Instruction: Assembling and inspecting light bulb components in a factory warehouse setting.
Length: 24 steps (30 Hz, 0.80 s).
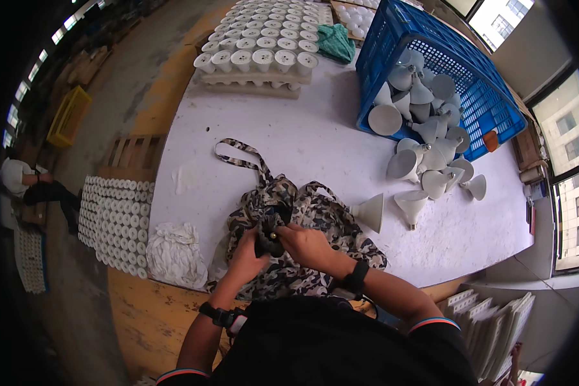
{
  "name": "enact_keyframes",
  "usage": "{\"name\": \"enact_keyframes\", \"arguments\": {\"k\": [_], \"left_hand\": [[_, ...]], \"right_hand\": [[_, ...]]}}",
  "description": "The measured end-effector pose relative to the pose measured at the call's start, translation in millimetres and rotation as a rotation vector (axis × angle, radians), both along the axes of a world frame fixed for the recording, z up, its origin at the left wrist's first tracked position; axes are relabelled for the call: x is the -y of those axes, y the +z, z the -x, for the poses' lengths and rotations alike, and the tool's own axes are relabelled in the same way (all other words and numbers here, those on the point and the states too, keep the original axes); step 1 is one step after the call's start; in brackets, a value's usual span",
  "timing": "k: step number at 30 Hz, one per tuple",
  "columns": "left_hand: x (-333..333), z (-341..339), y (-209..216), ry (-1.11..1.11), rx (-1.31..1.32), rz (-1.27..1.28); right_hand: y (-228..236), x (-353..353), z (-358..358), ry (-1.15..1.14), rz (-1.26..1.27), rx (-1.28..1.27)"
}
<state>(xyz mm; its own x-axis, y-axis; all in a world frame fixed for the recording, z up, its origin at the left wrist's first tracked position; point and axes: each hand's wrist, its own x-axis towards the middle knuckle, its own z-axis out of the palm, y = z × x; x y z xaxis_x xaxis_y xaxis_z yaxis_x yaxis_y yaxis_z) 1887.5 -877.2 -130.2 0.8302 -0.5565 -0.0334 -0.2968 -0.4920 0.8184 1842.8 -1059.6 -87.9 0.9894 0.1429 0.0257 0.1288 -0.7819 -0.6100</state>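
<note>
Head view: my black shirt (341, 347) covers part of the near table edge, and the dark rim cuts off the corners.
Grip: left hand (243, 258) and right hand (307, 247) both clamped on a dark item (270, 243); my left fingertips are mostly hidden.
Dark item: black, soft-looking, with a small gold-coloured spot by my right fingers; I can't make out what it is. It's over the middle of the camouflage cloth.
Camouflage cloth (331, 225): bunched, mottled black, grey and tan, one strap looping far left; my arms hide its near side.
Table (199, 145): white, marked; crumpled white rag (175, 254) left, pale cone (371, 213) just right of the cloth.
Far right: blue crate (368, 80) on its side, pale cones spilling out.
Far left: rows of white cups (262, 59).
Room: person seated left, window (566, 122) right.
</note>
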Motion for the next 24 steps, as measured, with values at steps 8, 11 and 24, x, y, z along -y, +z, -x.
{"name": "enact_keyframes", "arguments": {"k": [8, 11, 24], "left_hand": [[17, -3, -8, 0.158, 0.117, -0.010], [18, -6, -13, 0.140, 0.113, 0.044], [35, 2, -16, -0.030, 0.098, -0.237]], "right_hand": [[2, 3, -18, -0.053, 0.116, -0.159], [-11, 1, -19, -0.112, 0.098, -0.032], [-51, 14, 2, -0.354, -0.156, -0.130]]}}
